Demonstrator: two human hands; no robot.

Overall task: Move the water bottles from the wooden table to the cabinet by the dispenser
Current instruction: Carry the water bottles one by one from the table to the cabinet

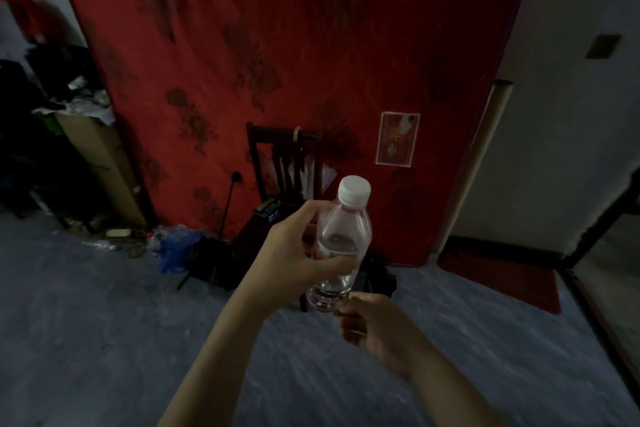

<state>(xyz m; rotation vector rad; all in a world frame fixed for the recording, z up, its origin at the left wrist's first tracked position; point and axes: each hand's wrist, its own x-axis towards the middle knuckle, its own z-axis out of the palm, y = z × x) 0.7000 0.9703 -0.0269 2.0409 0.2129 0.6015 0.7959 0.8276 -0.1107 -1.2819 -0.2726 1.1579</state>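
A clear plastic water bottle [344, 236] with a white cap is held upright in front of me, partly filled with water. My left hand [294, 253] wraps around its middle from the left. Just under the bottle's base, my right hand [374, 326] has its fingers curled and touching the bottom edge. The wooden table, the cabinet and the dispenser are out of view.
A large red patterned cloth [294, 45] hangs ahead. A dark wooden chair [280, 163] stands against it. Cardboard boxes and clutter [93, 142] fill the left side, with bags [180, 246] on the grey floor. A doorway [602, 236] opens at the right.
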